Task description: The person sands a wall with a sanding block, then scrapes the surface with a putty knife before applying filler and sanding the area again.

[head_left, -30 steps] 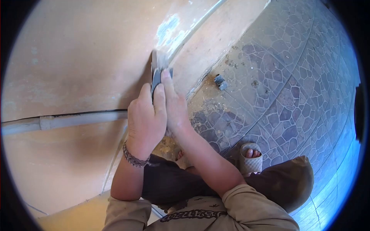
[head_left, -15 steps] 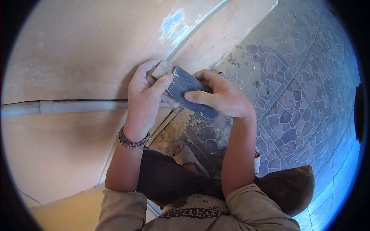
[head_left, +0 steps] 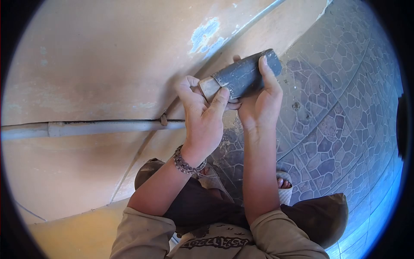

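Between my two hands is a wooden block [head_left: 208,88] with dark sandpaper [head_left: 241,77] wrapped round most of it. Bare wood shows only at its left end, where my left hand [head_left: 202,114] pinches it between thumb and fingers. My right hand [head_left: 261,105] grips the sandpaper near the far right end, thumb pressed on top and most fingers hidden behind. The block is held in the air in front of the wall, slanting up to the right. Pale dust marks the sandpaper.
A peach-painted wall [head_left: 99,64] with a bare, peeling patch [head_left: 205,34] rises on the left. Along it runs a pale pipe or conduit [head_left: 95,128]. Stone-patterned floor [head_left: 327,116] lies to the right, with small debris on it. My sandalled feet [head_left: 284,185] are below.
Both hands have moved up and right with the block. Its sandpapered end, which pointed down and right, now points up and right. My right hand has shifted its grip to that end.
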`<state>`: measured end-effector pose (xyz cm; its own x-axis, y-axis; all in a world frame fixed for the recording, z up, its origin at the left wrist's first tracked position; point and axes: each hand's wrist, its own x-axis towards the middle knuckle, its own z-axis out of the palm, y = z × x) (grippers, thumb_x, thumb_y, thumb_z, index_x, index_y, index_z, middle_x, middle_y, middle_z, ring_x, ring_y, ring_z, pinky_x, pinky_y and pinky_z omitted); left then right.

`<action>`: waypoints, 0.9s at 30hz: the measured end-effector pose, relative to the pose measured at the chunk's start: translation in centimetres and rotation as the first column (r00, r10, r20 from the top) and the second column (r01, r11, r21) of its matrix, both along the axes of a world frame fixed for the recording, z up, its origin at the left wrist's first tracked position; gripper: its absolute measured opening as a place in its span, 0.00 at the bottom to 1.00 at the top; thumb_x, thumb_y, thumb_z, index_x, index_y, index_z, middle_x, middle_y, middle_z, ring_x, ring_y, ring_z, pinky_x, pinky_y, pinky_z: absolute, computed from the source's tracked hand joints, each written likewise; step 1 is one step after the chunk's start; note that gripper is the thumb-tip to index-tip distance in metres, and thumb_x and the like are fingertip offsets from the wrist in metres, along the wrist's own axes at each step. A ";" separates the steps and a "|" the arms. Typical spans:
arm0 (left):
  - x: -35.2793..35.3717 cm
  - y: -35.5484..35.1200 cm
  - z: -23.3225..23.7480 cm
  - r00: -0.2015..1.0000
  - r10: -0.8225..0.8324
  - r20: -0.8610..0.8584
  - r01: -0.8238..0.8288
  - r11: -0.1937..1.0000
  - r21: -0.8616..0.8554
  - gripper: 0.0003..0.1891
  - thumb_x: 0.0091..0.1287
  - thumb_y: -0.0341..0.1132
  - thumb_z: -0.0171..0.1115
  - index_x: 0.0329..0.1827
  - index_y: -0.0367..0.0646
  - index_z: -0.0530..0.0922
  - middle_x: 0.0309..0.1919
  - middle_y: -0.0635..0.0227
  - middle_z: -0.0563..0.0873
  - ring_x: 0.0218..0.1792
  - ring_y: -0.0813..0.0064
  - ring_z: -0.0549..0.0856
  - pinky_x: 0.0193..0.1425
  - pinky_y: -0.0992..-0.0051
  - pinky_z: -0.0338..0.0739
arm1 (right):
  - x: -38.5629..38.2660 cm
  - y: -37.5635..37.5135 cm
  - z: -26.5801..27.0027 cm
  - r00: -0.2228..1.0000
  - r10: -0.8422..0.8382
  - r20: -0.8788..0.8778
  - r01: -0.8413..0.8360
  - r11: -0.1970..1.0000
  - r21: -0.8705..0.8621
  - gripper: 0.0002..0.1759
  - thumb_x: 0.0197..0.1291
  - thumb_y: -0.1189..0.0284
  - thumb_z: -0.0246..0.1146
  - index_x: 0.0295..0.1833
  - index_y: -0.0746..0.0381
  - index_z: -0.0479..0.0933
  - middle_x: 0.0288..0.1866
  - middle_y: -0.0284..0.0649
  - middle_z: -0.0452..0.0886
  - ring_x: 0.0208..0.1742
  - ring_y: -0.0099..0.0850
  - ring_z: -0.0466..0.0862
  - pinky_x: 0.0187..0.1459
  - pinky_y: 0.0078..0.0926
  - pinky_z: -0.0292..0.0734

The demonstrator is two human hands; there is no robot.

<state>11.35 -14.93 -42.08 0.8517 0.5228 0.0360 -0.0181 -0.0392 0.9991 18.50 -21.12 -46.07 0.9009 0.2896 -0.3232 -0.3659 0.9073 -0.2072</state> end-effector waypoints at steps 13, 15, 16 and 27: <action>-1.0 3.5 -0.3 0.992 0.066 0.106 -0.125 0.530 0.839 0.17 0.64 0.25 0.62 0.51 0.36 0.65 0.53 0.50 0.71 0.47 0.72 0.77 0.47 0.77 0.74 | 6.4 2.3 2.4 0.936 -0.351 -0.028 0.325 0.891 -0.316 0.27 0.61 0.43 0.54 0.40 0.58 0.64 0.27 0.39 0.69 0.31 0.34 0.75 0.37 0.40 0.71; -1.4 5.0 1.6 0.973 0.062 0.222 -0.229 0.150 0.962 0.19 0.63 0.30 0.64 0.53 0.36 0.68 0.60 0.44 0.65 0.57 0.59 0.72 0.57 0.66 0.70 | 7.9 2.3 3.0 0.880 -0.474 0.031 0.448 0.807 -0.385 0.29 0.60 0.41 0.53 0.41 0.59 0.64 0.26 0.39 0.68 0.30 0.34 0.74 0.35 0.39 0.70; -1.3 5.5 1.7 0.969 0.079 0.236 -0.238 0.022 0.971 0.21 0.63 0.33 0.64 0.55 0.36 0.69 0.63 0.42 0.64 0.62 0.54 0.68 0.62 0.61 0.65 | 8.2 2.7 3.8 0.863 -0.501 0.059 0.480 0.779 -0.405 0.30 0.60 0.41 0.53 0.42 0.60 0.65 0.27 0.39 0.68 0.30 0.34 0.74 0.34 0.39 0.70; 0.0 8.6 -2.8 0.929 0.311 0.201 -0.075 -0.375 0.924 0.36 0.65 0.53 0.52 0.72 0.40 0.64 0.75 0.45 0.54 0.77 0.44 0.40 0.72 0.42 0.19 | 8.2 3.3 5.1 0.713 -0.692 0.114 0.607 0.528 -0.594 0.34 0.55 0.49 0.62 0.53 0.68 0.69 0.36 0.49 0.71 0.31 0.37 0.79 0.31 0.36 0.78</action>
